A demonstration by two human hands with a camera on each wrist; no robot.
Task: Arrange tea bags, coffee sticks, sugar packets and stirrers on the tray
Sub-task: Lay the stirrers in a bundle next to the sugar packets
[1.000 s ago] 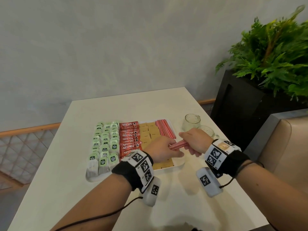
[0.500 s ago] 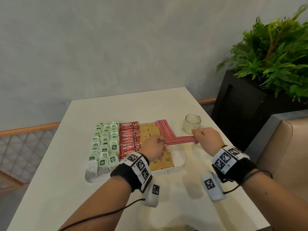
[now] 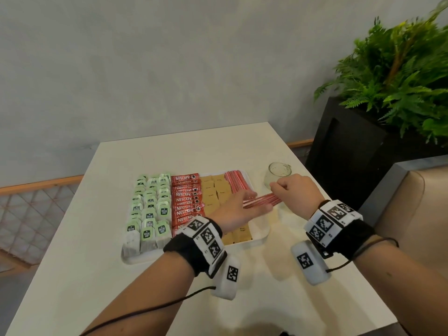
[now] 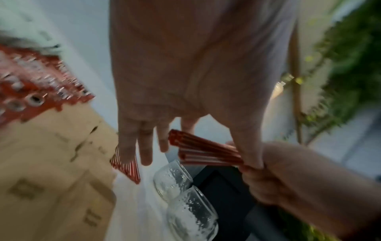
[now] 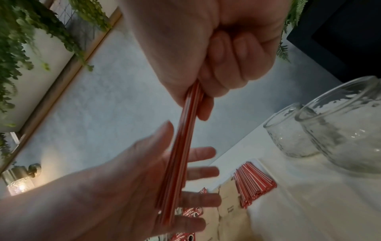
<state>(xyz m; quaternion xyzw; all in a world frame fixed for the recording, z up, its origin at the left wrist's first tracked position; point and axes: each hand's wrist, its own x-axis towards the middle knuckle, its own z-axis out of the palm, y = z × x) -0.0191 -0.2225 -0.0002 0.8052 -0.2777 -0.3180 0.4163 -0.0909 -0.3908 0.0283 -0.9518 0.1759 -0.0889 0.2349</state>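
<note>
Two hands on the stirrers: my right hand pinches them, left hand open beneath, tray row next.

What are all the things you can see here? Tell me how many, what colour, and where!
tray: one, white, middle of the table
tea bags: many, green tags, left on tray
coffee sticks: many, red, beside the tea bags
sugar packets: many, brown, right of the coffee
stirrers on tray: many, red-and-white, far right corner
held stirrers: one bundle, red-and-white, above the tray
glass jars: two, clear, right of tray
table: one, white
plant: one, green, black planter, right
left hand: flat under the bundle
right hand: pinching the bundle's end
</note>
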